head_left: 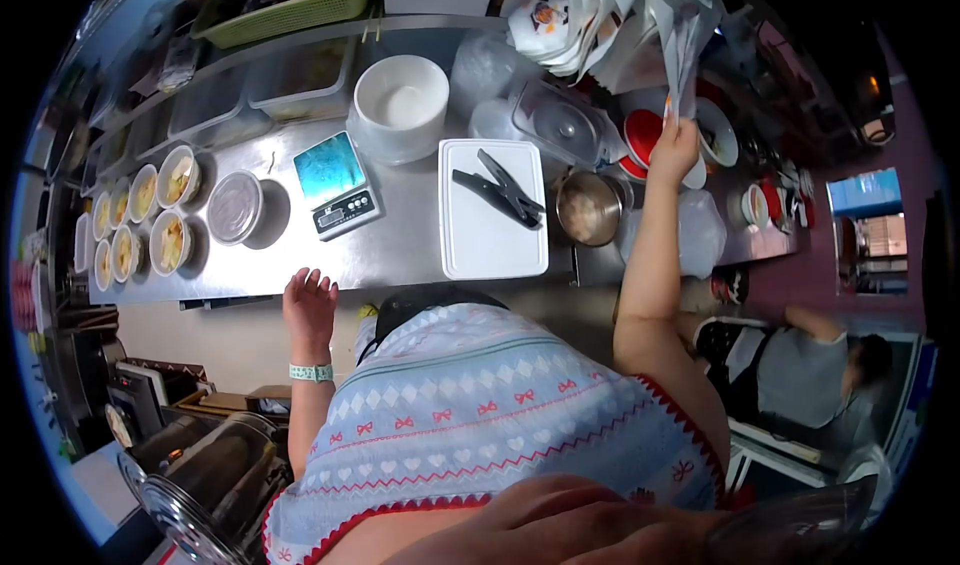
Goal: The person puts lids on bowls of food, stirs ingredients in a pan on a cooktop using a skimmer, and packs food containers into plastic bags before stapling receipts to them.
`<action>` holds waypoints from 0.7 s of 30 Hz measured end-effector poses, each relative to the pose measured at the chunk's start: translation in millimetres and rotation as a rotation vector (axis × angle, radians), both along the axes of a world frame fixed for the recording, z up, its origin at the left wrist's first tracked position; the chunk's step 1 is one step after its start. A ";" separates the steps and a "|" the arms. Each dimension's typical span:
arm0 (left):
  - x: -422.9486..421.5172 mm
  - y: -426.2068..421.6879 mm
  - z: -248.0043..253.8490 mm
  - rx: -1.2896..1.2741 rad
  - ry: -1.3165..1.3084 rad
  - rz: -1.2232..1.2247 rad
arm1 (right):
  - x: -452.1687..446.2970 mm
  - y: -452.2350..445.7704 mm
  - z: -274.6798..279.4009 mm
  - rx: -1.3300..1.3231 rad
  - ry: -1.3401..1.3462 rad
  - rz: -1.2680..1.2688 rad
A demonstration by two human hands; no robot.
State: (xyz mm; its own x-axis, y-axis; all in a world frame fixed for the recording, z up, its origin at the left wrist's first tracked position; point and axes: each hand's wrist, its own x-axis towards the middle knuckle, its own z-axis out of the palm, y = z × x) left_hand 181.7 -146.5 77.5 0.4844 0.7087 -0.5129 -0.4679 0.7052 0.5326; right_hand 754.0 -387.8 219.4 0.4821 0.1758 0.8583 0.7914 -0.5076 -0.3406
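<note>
At the right end of the counter, my right hand (675,151) is raised and closed on the lower end of a white plastic bag (682,70), which hangs from a bunch of printed white bags (565,25). My left hand (310,303) is by the counter's front edge, fingers apart and slightly bent, with nothing in it. Nearest to it are a digital kitchen scale (335,183) with a blue-lit plate and a lidded round tub (236,208). Between my hands, a black hinged tool like scissors (500,193) lies on a white rectangular board or lid (492,250).
Several bowls of cut food (170,243) stand at the left. Stacked white bowls (402,100) and clear bins (300,80) line the back. A metal pot (588,210) and a red lid (645,135) are near my right arm. Another person (800,370) is at the right.
</note>
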 end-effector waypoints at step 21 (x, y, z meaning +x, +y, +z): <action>-137.8 95.3 64.5 0.702 0.438 -0.748 | -391.9 238.3 -152.0 0.037 2.382 1.045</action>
State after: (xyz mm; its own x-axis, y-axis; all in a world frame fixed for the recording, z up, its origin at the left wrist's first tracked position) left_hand 43.9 -51.2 141.9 0.7858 0.5137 -0.3445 0.2750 0.2088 0.9385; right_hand 362.1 -149.5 67.4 -0.0325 0.8146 -0.5791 -0.7501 -0.4028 -0.5245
